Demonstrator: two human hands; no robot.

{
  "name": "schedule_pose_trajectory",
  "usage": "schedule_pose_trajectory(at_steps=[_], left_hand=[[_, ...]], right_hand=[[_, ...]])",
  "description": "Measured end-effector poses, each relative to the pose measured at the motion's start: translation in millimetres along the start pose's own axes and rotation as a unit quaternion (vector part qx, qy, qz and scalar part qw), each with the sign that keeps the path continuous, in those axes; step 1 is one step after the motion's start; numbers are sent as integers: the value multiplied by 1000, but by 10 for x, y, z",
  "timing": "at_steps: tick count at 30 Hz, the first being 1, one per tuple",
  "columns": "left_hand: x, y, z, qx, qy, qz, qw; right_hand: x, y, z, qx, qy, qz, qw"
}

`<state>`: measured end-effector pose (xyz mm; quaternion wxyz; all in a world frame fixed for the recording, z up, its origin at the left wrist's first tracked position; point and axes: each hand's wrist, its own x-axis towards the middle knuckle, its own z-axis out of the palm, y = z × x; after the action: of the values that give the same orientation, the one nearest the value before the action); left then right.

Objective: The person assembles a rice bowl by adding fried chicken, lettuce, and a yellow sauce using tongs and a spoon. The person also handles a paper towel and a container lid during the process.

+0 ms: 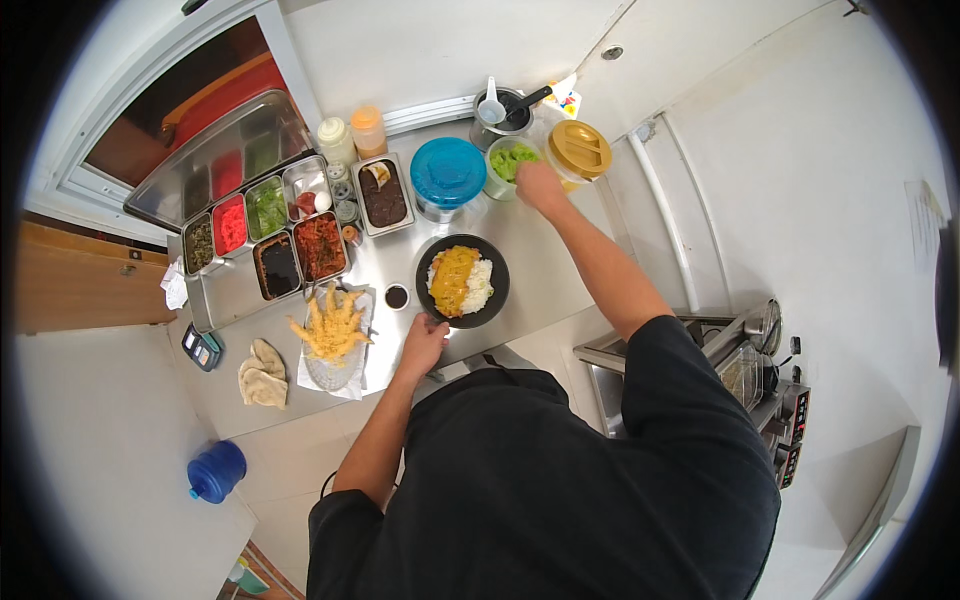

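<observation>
A black bowl stands near the counter's front edge, with white rice and a yellow-sauced topping in it. At its near left rim, my left hand is closed, fingers against the bowl. My right hand reaches to the back right, over a translucent tub of chopped green leaves. Its curled fingertips dip in at the greens and are partly hidden; whether they pinch any I cannot make out. Left of the bowl are a small cup of dark sauce and battered fried pieces on a paper-lined plate.
A blue-lidded container, a yellow-lidded jar and a steel pot with utensils crowd the back. Steel topping pans, squeeze bottles and a pan of dark sauce stand left. A cloth lies front left; cooking equipment is at right.
</observation>
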<state>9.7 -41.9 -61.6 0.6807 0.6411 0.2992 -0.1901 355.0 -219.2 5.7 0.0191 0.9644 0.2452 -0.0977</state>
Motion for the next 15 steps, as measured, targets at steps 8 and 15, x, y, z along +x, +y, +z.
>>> schedule_pose_trajectory(at_steps=[8, 15], left_hand=[[3, 87, 70, -36, 6, -18, 999], [38, 57, 116, -70, 28, -8, 997]], right_hand=[[322, 120, -540, -86, -46, -72, 993], [318, -59, -837, -144, -96, 29, 985]])
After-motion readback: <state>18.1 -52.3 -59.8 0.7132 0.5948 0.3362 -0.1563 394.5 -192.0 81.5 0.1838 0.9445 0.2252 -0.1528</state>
